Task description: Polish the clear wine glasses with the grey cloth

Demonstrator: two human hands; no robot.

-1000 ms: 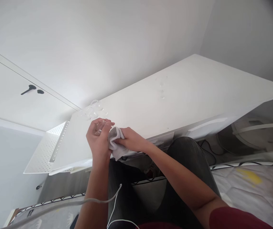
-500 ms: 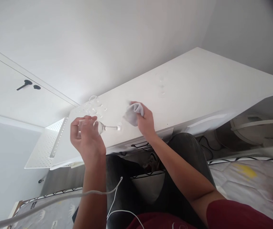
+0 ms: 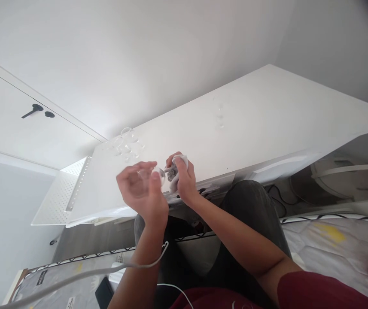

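Observation:
My left hand [image 3: 143, 189] is curled round the bowl of a clear stemmed glass [image 3: 159, 174], which lies on its side in the air with its stem pointing right. A grey-white cloth [image 3: 179, 169] is bunched in my right hand [image 3: 185, 180], wrapped over the stem and foot end. The foot is hidden under the cloth. Both hands are close together above the front edge of the white table [image 3: 251, 116]. Just beyond my left hand, several clear glasses [image 3: 127, 143] stand grouped on the tabletop.
Another clear glass [image 3: 220, 113] stands farther right on the table. A white perforated panel [image 3: 58, 193] adjoins the table's left end. A white cable [image 3: 90, 272] crosses my left forearm, and a dark phone-like object [image 3: 104, 292] lies below on the patterned mattress [image 3: 328, 249].
My left hand has moved right with the glass. My right hand has come slightly left and down, and the cloth now wraps the stem end, which was bare before.

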